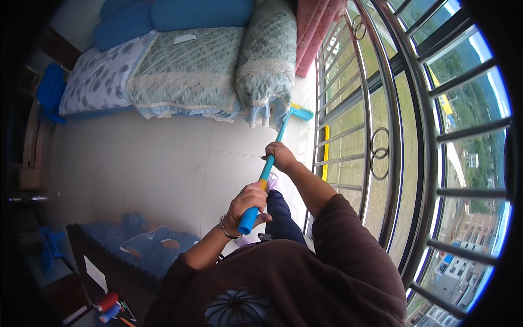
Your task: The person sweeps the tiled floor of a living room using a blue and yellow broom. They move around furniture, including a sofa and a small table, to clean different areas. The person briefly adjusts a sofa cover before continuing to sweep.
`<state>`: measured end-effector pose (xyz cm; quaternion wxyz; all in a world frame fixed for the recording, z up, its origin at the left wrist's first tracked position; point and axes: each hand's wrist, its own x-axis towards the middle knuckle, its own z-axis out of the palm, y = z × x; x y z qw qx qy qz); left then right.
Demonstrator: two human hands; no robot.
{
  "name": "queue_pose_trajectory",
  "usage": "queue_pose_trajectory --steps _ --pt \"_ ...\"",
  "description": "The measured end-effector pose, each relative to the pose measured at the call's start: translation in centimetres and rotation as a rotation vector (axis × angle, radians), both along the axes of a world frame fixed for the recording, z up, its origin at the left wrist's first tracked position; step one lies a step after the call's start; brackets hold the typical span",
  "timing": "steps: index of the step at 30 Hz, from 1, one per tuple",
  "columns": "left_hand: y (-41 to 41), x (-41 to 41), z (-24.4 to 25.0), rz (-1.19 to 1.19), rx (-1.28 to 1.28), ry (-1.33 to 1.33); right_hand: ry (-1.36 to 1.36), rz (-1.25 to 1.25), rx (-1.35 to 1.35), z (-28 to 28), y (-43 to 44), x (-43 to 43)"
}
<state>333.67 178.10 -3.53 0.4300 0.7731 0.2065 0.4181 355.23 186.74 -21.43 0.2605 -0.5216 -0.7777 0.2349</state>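
A blue broom handle [267, 166] slants up and right from near my waist. My left hand [248, 203] is closed around it near its round top end, with a metal bangle on the wrist. Farther down, my right hand [278, 155] grips the same handle. The broom head [301, 112], blue with some yellow, rests at the floor beside the draped end of the sofa, near the window railing. Part of the joint between handle and head is hidden by the cover's ruffled edge.
A sofa with a green patterned cover [188, 65] stands ahead. Metal window railings [367, 122] run along the right, by a pink curtain [312, 36]. Blue plastic stools [52, 92] stand at left. A cloth-covered piece of furniture [143, 243] is lower left. Tiled floor [163, 163] lies between.
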Motion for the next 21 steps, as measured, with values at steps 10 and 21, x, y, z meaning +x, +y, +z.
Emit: queue_pose_trajectory --steps 10,21 --pt "-12.8 -15.5 6.9 0.212 -0.089 -0.231 -0.065 0.257 -0.183 3.7 -11.0 -18.2" --pt "-14.9 -24.2 12.8 0.215 -0.055 -0.687 0.082 0.323 -0.062 14.4 -16.5 -29.6"
